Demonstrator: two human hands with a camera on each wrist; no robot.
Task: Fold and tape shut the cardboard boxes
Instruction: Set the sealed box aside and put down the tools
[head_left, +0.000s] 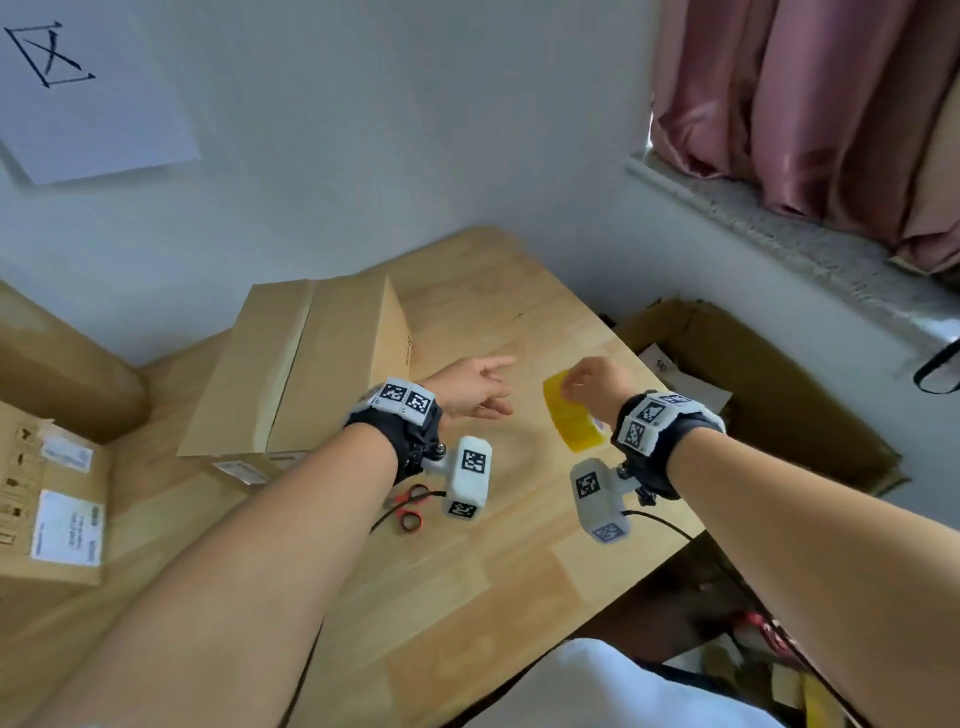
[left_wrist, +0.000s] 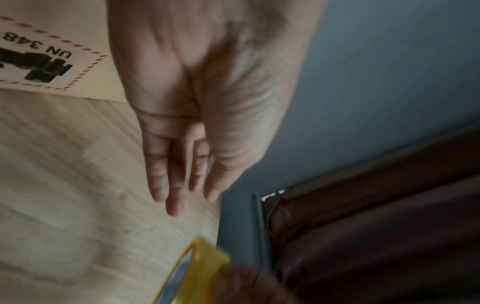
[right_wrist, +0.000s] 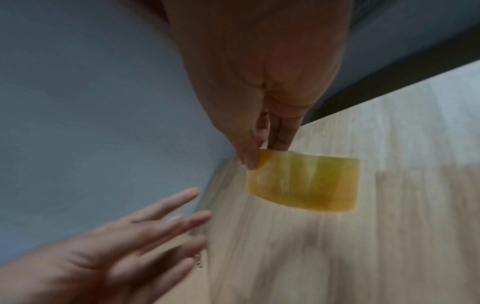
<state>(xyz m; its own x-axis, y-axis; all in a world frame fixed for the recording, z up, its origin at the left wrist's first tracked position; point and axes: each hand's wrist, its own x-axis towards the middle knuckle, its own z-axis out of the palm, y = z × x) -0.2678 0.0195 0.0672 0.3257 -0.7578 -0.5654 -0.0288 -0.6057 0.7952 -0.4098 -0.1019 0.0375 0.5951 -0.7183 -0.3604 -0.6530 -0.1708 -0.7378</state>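
My right hand (head_left: 584, 379) pinches a roll of yellow packing tape (head_left: 571, 415) by its rim and holds it above the wooden table (head_left: 467, 571). The right wrist view shows the tape roll (right_wrist: 303, 181) hanging from thumb and fingertips (right_wrist: 249, 156). My left hand (head_left: 483, 384) hovers beside it with straight, spread fingers and holds nothing; the left hand (left_wrist: 182, 164) is over bare table in its wrist view. A cardboard box (head_left: 301, 364) with its top flaps folded down stands on the table to the left of both hands.
Red-handled scissors (head_left: 410, 506) lie on the table under my left wrist. More cardboard boxes (head_left: 52, 499) stand at the left. An open box (head_left: 753, 395) sits on the floor past the table's right edge, below a window sill with pink curtains (head_left: 810, 114).
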